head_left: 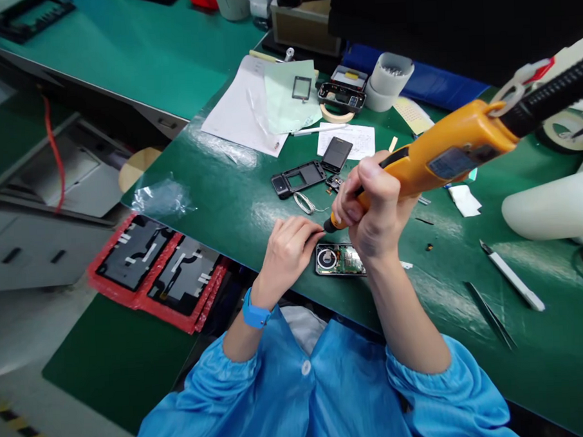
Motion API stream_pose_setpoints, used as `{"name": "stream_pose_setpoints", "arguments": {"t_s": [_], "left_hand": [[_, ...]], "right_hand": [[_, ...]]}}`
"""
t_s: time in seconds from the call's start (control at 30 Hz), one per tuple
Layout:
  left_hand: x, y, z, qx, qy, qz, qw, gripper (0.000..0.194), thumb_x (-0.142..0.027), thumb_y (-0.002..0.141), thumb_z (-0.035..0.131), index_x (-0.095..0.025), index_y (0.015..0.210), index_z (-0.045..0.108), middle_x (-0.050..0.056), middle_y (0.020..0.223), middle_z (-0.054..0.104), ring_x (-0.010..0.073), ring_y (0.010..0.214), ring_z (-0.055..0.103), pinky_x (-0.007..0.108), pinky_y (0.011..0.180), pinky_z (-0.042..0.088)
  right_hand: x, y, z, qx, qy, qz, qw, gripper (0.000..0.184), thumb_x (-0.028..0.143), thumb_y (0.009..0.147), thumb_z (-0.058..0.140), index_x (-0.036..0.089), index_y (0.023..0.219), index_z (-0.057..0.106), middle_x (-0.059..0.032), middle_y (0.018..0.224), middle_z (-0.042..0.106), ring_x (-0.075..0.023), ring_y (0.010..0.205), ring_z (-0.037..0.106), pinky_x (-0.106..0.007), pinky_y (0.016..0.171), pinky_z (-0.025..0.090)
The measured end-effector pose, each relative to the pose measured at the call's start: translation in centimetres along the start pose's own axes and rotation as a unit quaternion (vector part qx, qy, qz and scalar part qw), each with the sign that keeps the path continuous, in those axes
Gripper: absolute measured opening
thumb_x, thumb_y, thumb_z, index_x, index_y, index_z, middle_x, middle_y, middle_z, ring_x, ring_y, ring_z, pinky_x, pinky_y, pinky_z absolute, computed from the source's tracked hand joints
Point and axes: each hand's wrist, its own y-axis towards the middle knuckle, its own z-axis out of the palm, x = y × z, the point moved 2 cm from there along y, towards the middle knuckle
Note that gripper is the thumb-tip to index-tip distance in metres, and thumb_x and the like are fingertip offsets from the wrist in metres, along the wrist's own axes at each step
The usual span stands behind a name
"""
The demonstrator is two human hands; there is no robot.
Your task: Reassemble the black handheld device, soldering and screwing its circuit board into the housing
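Observation:
My right hand (375,208) is wrapped round an orange electric screwdriver (433,151), which slants down to the left with a black cable at its top end. My left hand (293,247) is pinched at the screwdriver's black tip; whatever lies between its fingers is too small to make out. Just below both hands, an opened device with a green circuit board (347,259) and a round part lies on the green bench, partly hidden by my right wrist. Beyond them are a dark housing frame (299,177), a dark flat module (337,153) and a coiled thin cable (304,203).
Tweezers (490,315) and a white-handled knife (511,276) lie at the right, below a white cylinder (552,205). Papers (241,108), a cup of small metal parts (392,72) and another opened housing (341,97) stand farther back. Red-wrapped panels (156,269) sit left of the bench edge.

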Motion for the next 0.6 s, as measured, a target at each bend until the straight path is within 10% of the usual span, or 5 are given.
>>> {"name": "stream_pose_setpoints", "arguments": {"t_s": [0.37,0.6], "left_hand": [[-0.7,0.1,-0.3,0.023,-0.027,0.04,0.999,0.019,-0.023,0.117,0.054,-0.019,0.104,0.068,0.005,0.099,0.076,0.0216,0.09,0.067,0.038,0.082,0.046],[-1.7,-0.1,-0.7,-0.03,-0.112,0.074,0.991,0.012,-0.018,0.114,0.063,-0.019,0.102,0.067,0.003,0.095,0.079,0.0179,0.085,0.071,0.035,0.079,0.049]], "right_hand": [[0.4,-0.9,0.2,-0.017,-0.099,-0.019,0.995,0.043,0.059,0.087,0.08,0.03,0.067,0.055,0.0042,0.06,0.047,-0.0149,0.051,0.047,-0.034,0.047,0.047],[4.3,-1.5,-2.4,0.033,-0.045,-0.014,0.998,0.055,0.078,0.086,0.074,0.026,0.069,0.07,0.0062,0.052,0.041,-0.0103,0.034,0.033,-0.03,0.032,0.024]]}}
